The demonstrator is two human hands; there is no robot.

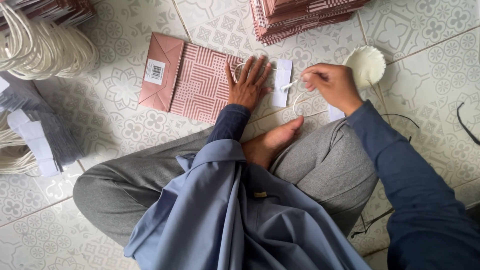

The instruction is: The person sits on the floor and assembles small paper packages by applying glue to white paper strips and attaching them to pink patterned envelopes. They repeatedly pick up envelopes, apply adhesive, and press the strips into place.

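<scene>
The flat paper bag [192, 80] is the landmark: a pink rectangle lying folded on the patterned tile floor [425, 55], its body printed with striped and dotted geometric blocks, its folded bottom flap plain pink with a white barcode sticker. A white cord handle loops out from the bag's mouth end, just under the fingers.

Beyond the bag, toward the top of the view, lies a stack of folded bags [300, 15] in the same print. Far to the bag's other side sits a bundle of cream cord handles [40, 47], with grey cards and white strips below it.

The left hand [248, 85] lies open and flat, fingers spread, pressing the bag's mouth edge. Just beside it, off the bag, a white paper strip [282, 82] lies on the tiles. The right hand [332, 85] is closed, pinching a thin white stick [290, 86] whose tip touches the strip. Behind that hand, farther from the bag, sits a small white bowl [367, 65].
</scene>
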